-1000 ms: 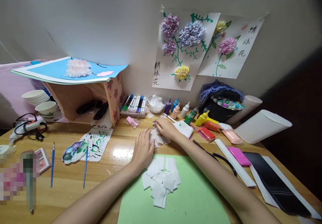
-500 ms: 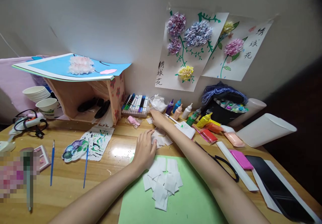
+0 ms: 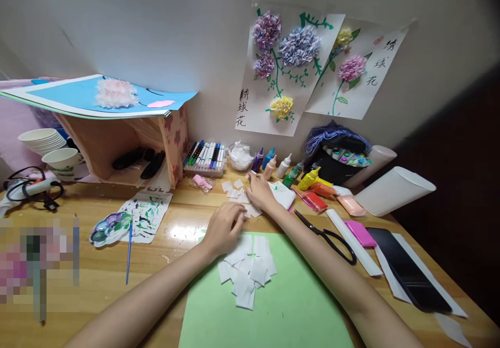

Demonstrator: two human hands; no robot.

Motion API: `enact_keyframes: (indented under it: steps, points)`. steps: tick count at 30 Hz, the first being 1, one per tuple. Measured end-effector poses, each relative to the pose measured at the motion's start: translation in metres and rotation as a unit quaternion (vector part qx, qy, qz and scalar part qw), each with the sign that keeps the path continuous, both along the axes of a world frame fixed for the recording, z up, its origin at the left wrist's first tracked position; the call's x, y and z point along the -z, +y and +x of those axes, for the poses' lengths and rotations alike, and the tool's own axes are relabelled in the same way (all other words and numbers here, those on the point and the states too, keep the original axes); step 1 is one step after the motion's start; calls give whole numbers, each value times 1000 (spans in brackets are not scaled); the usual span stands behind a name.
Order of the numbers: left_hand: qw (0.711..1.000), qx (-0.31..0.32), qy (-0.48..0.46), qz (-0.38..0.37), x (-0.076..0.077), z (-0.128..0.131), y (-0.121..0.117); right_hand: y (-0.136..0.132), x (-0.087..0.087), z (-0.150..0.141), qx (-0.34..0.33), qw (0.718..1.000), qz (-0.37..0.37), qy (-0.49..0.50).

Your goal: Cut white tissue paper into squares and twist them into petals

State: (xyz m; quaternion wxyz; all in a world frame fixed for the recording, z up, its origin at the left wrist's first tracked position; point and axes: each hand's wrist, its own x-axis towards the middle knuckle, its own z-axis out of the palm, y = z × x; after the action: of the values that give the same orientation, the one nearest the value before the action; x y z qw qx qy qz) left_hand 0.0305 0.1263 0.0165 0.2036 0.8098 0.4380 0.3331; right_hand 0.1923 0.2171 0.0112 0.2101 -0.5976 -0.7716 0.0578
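My right hand (image 3: 259,190) is closed at the back of the desk, its fingers round a thin white stick whose pale end (image 3: 253,173) sticks out past them. Loose white paper squares (image 3: 233,194) lie beside and below that hand. My left hand (image 3: 224,226) rests palm down with bent, loose fingers and thumb apart, near those squares and over the top edge of a green sheet (image 3: 219,322). More white paper squares (image 3: 246,275) overlap in a cluster on the green sheet. A folded white cloth or pad (image 3: 284,196) with green marks lies right of my right hand.
Paint bottles (image 3: 283,165) and a bowl of white tissue (image 3: 240,156) stand along the wall. Black scissors (image 3: 328,238), a pink pack (image 3: 360,233) and a phone (image 3: 410,270) lie on the right. A paint palette (image 3: 111,229) and brush (image 3: 128,254) are on the left.
My right hand has moved from the bowl and paper squares, right and nearer, onto the white stick that lay on the pad. More squares show behind. My left hand stays by the green sheet.
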Motion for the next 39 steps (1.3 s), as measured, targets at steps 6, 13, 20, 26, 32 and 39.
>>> enact_keyframes:
  steps: [6, 13, 20, 26, 32, 39]
  points:
    - [998, 29, 52, -37, -1, 3, -4, -16, -2, 17, -93, 987, 26, 127]
    - [998, -3, 55, -22, -1, 3, -3, 6, -8, 19, -49, 996, 45, 61]
    - [999, -6, 47, -18, 1, 3, -2, 35, -7, -6, -41, 998, 23, 34]
    - [999, -9, 46, -23, 4, 3, -1, 30, -25, -5, -8, 986, 16, 168]
    - [999, -6, 47, -25, 5, 2, 0, 37, -35, -3, 3, 939, -128, 319]
    - [1000, -20, -12, -8, 5, 2, -1, 28, -34, 1, -9, 856, -280, 435]
